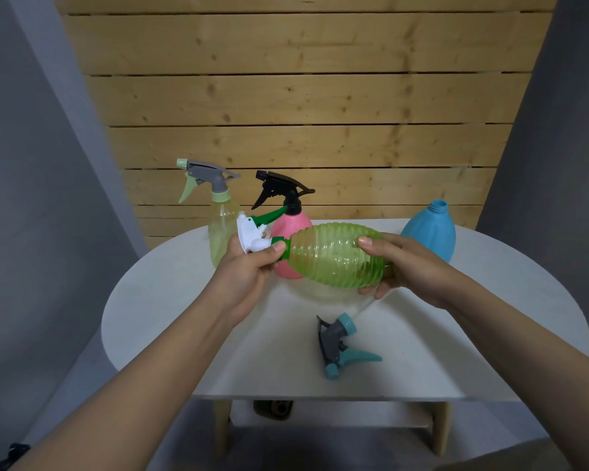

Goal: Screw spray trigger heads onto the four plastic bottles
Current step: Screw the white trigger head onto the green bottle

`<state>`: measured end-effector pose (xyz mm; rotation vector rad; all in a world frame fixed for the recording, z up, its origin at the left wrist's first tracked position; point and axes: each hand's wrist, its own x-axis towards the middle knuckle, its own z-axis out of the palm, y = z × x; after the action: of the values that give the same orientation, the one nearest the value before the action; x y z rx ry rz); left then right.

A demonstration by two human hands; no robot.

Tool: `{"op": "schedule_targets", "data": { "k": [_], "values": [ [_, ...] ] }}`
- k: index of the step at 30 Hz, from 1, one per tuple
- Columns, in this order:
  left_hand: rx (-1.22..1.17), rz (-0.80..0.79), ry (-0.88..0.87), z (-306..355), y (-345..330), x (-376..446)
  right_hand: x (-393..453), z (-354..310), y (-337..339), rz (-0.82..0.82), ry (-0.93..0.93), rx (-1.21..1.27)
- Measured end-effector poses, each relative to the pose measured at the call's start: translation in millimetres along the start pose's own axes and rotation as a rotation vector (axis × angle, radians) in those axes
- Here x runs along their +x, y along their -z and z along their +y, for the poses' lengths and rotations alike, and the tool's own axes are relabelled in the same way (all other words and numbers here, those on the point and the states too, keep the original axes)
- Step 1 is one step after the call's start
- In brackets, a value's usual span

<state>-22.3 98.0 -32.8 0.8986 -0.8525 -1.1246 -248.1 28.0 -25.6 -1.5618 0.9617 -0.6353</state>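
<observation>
A ribbed green bottle [334, 254] lies sideways in the air above the white table [184, 294]. My right hand [408, 266] grips its base. My left hand [249, 266] is closed on the white and green trigger head [252, 234] sitting at its neck. Behind stand a pale yellow bottle [218, 232] with a grey and mint head and a pink bottle [286, 226] with a black head. A blue bottle [429, 229] stands at the back right with an open neck. A grey and blue trigger head [340, 345] lies loose on the table near the front.
A wooden slat wall [303, 96] rises right behind the table. Grey walls flank both sides. The table's front edge [320, 397] is close to me, with wooden legs and a lower shelf below it.
</observation>
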Motion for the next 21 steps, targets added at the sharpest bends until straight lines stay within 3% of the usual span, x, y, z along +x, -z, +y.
{"op": "schedule_targets", "data": {
  "k": [12, 16, 21],
  "values": [
    [0.046, -0.021, 0.009, -7.1, -6.5, 0.4, -2.9, 11.8, 1.1, -0.100, -0.139, 0.248],
    [0.036, -0.104, 0.004, -11.2, -21.0, 1.0, -5.9, 14.6, 3.8, -0.022, -0.207, 0.384],
    [0.085, -0.173, 0.045, -25.6, -49.7, 1.2, -18.1, 17.7, 10.3, -0.076, -0.340, 0.566]
  ]
}}
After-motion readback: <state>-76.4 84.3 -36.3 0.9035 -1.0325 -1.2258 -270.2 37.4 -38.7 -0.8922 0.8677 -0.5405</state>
